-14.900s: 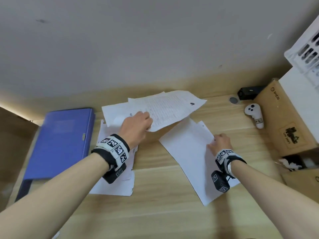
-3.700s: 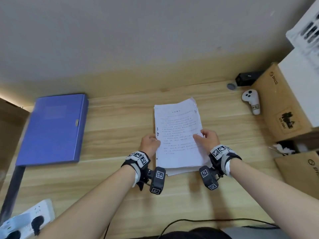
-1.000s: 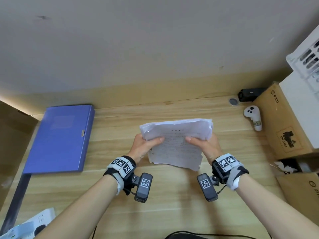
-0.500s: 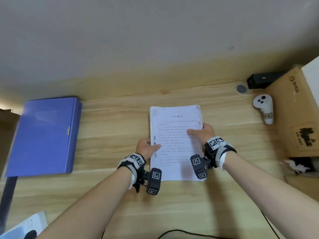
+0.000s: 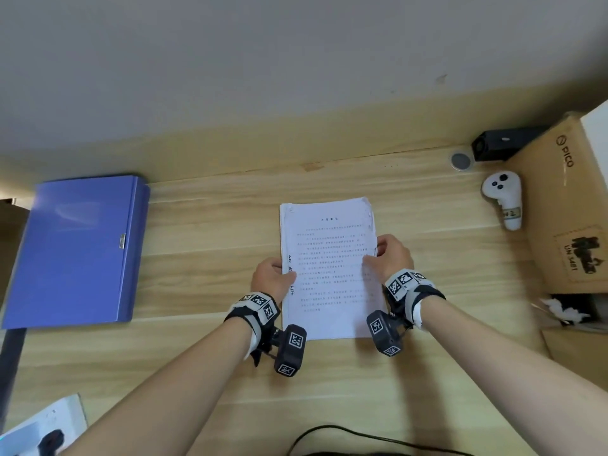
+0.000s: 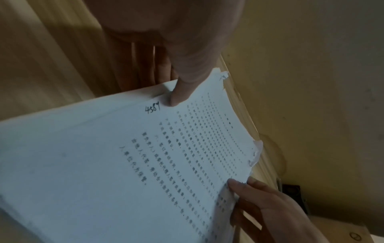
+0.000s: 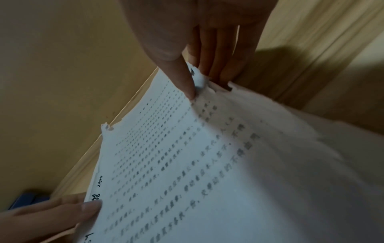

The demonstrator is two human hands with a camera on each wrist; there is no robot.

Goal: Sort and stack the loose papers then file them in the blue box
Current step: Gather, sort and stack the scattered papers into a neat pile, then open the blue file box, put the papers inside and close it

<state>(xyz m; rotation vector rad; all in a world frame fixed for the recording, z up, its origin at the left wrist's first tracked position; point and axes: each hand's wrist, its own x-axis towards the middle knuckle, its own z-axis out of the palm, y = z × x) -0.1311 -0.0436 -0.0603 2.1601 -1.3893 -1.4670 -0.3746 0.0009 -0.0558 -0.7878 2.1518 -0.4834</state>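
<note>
A squared-up stack of white printed papers (image 5: 329, 258) lies lengthwise in the middle of the wooden desk (image 5: 204, 245). My left hand (image 5: 271, 279) grips its left edge, thumb on the top sheet (image 6: 180, 92) and fingers under the stack. My right hand (image 5: 390, 255) grips the right edge the same way, its thumb (image 7: 182, 78) pressing the top sheet (image 7: 187, 164) beside a torn corner. The blue file box (image 5: 79, 251) lies flat and closed at the desk's left end, well clear of both hands.
A white handheld controller (image 5: 503, 199), a black device (image 5: 503, 144) and a cardboard box (image 5: 572, 205) stand at the right. A white power strip (image 5: 42, 429) sits at the lower left. A black cable (image 5: 362, 439) runs along the near edge.
A second ago both hands held the stack upright off the desk. It now lies flat, still gripped on both sides. My right hand has slid from on top of the page to its right edge.
</note>
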